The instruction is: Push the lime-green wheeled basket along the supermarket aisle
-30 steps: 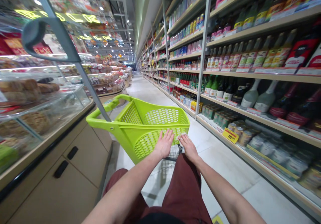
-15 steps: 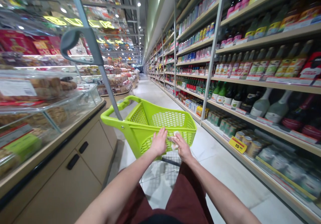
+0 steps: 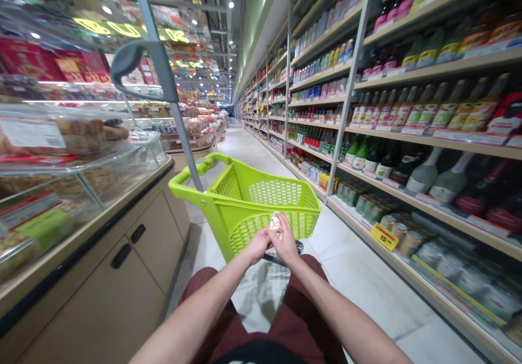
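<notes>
A small crumpled white item point(image 3: 275, 224) is grasped between the left hand point(image 3: 256, 246) and the right hand point(image 3: 284, 242), in front of a lime-green plastic shopping basket point(image 3: 240, 232); a yellow shelf tag point(image 3: 384, 237) reads "15".

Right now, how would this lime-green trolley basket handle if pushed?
The lime-green plastic basket probably feels light for its size, given its perforated walls. The tall grey pole likely makes it apt to tip if pushed high up.
</notes>
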The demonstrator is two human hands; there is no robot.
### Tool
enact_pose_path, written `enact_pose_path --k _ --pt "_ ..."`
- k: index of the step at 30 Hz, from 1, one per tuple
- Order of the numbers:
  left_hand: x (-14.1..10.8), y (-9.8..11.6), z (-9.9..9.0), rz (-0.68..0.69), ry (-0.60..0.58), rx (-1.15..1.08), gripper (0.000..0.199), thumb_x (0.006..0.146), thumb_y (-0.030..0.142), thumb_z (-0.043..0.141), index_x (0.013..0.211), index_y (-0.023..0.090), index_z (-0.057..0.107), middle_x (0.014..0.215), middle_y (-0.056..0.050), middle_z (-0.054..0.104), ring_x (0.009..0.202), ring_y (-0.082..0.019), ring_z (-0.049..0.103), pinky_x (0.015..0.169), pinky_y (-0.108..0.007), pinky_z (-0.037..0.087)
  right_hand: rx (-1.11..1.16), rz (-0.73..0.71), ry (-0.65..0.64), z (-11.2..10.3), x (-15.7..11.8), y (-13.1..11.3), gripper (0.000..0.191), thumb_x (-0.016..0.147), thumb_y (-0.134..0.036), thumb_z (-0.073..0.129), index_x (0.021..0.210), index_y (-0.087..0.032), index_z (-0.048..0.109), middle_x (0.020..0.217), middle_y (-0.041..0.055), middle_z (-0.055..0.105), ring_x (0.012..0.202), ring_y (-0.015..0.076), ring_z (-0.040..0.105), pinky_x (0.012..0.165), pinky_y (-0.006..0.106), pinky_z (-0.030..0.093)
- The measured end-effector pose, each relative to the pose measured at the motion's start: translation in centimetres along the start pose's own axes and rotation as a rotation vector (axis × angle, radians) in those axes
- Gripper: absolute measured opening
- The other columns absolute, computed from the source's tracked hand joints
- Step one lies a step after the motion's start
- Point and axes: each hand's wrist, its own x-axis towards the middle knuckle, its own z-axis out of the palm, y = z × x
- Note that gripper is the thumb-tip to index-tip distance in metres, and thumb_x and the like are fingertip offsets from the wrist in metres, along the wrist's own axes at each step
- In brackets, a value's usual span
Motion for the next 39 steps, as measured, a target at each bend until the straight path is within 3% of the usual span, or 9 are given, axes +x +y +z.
enact_pose_path --k 3,7,12,16,24,30,34,36,39 --pt "0.1 -0.2 -1.1 0.052 -0.111 0.449 0.055 0.064 0.008 0.042 0.118 0.02 0.046 0.106 -0.004 0.061 0.091 -0.013 0.057 0.076 -0.025 0.046 -0.112 -0.06 0.019 -0.5 1.0 2.1 0.047 0.076 -0.01 0.037 0.123 -0.016 0.043 0.129 0.0087 0.042 0.121 0.0196 0.035 0.098 0.035 0.035" --pt "0.5 0.5 -2.3 0.142 0.011 1.135 0.062 0.064 0.005 0.041 0.125 0.014 0.038 0.13 -0.007 0.043 0.117 -0.015 0.04 0.097 -0.027 0.034 -0.336 -0.193 0.046 -1.9 3.2 5.9 0.051 0.073 0.0 0.033 0.118 -0.019 0.049 0.133 0.0063 0.036 0.129 0.0209 0.017 0.102 0.047 0.023" --pt "0.4 1.2 -2.6 0.212 0.057 1.5 0.061 0.067 0.012 0.043 0.127 0.013 0.034 0.137 -0.011 0.03 0.124 -0.02 0.032 0.1 -0.036 0.029 -0.367 -0.368 -0.164 0.2 0.3 9.1 0.038 0.08 -0.005 0.038 0.111 -0.021 0.053 0.128 0.0072 0.044 0.128 0.0195 0.019 0.098 0.049 0.029" --pt "0.0 0.8 -3.1 0.314 -0.012 1.647 0.059 0.069 0.015 0.042 0.127 0.016 0.033 0.14 -0.01 0.024 0.128 -0.023 0.02 0.103 -0.048 0.018 -0.347 -0.426 -0.338 2.1 -2.7 8.4 0.032 0.081 -0.008 0.041 0.106 -0.021 0.056 0.127 0.0079 0.045 0.126 0.0208 0.025 0.094 0.046 0.035" --pt "-0.2 1.8 -6.5 0.357 0.199 1.768 0.061 0.07 0.008 0.035 0.131 0.014 0.027 0.143 -0.008 0.016 0.131 -0.021 0.009 0.104 -0.049 0.007 -0.313 -0.372 -0.077 0.9 4.9 4.2 0.041 0.082 -0.004 0.034 0.115 -0.021 0.051 0.134 0.0055 0.036 0.13 0.0179 0.013 0.102 0.047 0.023" --pt "-0.9 1.8 -7.3 0.392 0.167 1.823 0.06 0.073 0.012 0.033 0.132 0.013 0.024 0.143 -0.008 0.014 0.131 -0.021 0.006 0.104 -0.05 0.008 -0.252 -0.401 -0.198 4.2 2.0 5.1 0.029 0.084 -0.01 0.039 0.105 -0.021 0.057 0.13 0.0055 0.042 0.129 0.0164 0.015 0.101 0.046 0.025" --pt "-1.4 1.2 -8.2 0.398 0.168 1.83 0.059 0.073 0.014 0.032 0.131 0.012 0.026 0.143 -0.008 0.014 0.131 -0.021 0.007 0.103 -0.05 0.009 -0.281 -0.437 -0.363 4.7 -0.1 4.5 0.026 0.083 -0.01 0.042 0.099 -0.021 0.059 0.127 0.0067 0.045 0.127 0.0192 0.022 0.098 0.046 0.03" --pt "-1.6 1.2 -8.9 0.404 0.201 1.833 0.059 0.073 0.013 0.032 0.131 0.012 0.025 0.142 -0.009 0.015 0.131 -0.021 0.008 0.103 -0.05 0.009 -0.274 -0.479 -0.392 4.4 0.8 3.3 0.029 0.083 -0.008 0.04 0.102 -0.021 0.058 0.128 0.0067 0.043 0.127 0.0192 0.021 0.098 0.045 0.03" --pt "-2.0 1.8 -10.0 0.427 0.271 1.839 0.06 0.073 0.012 0.032 0.132 0.012 0.024 0.142 -0.009 0.016 0.131 -0.021 0.008 0.103 -0.05 0.009 -0.24 -0.491 -0.268 4.1 3.9 1.1 0.035 0.083 -0.006 0.036 0.108 -0.019 0.055 0.132 0.0074 0.038 0.129 0.0181 0.014 0.101 0.046 0.026"
